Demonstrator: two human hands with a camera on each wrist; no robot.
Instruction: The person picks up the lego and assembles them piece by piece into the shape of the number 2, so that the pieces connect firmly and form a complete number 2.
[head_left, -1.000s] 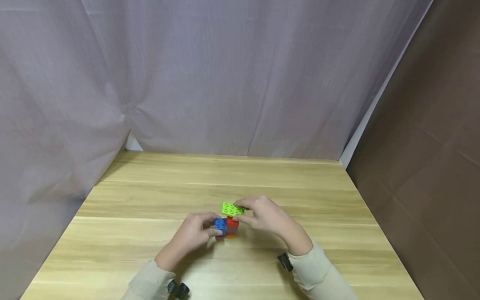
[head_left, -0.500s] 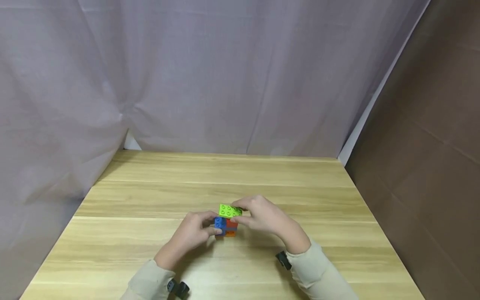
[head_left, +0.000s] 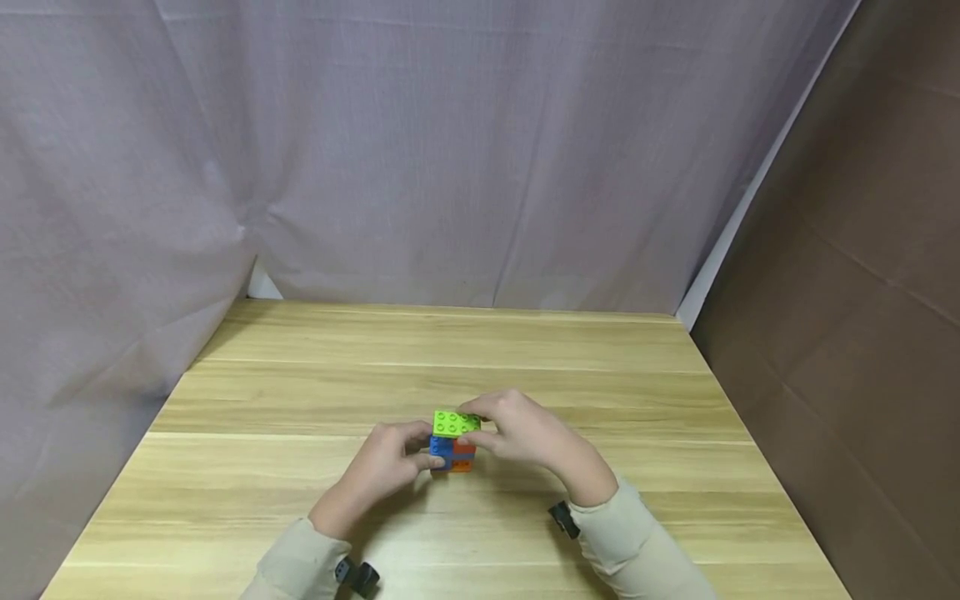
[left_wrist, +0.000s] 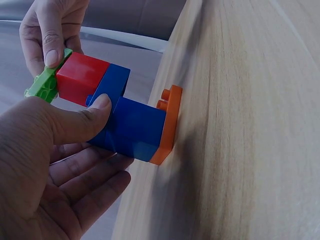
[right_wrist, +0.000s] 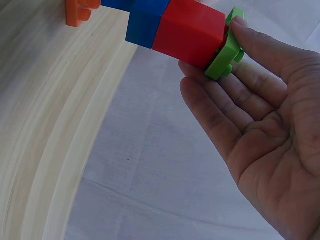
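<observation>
A stack of toy building bricks stands in the middle of the table. At its foot lies a thin orange brick [left_wrist: 170, 122], with blue bricks [left_wrist: 139, 126] above it. Higher up sits a red brick [left_wrist: 82, 77]. A flat lime-green brick [head_left: 449, 423] lies at the top, over the red one; its seating is unclear, since a narrow gap shows in the right wrist view. My left hand [head_left: 385, 467] pinches the blue bricks between thumb and fingers. From the right, my right hand [head_left: 531, 435] pinches the green brick, thumb on its near edge.
The wooden table [head_left: 300, 392] stretches around both hands. Grey cloth [head_left: 390, 167] hangs behind it, and a brown cloth panel [head_left: 847, 292] borders the right side. Both sleeves carry small black cameras [head_left: 358, 577] at the wrists.
My right hand has brought the green brick slightly left and down, so it now covers more of the blue and red bricks. The left hand keeps its hold, nearly still.
</observation>
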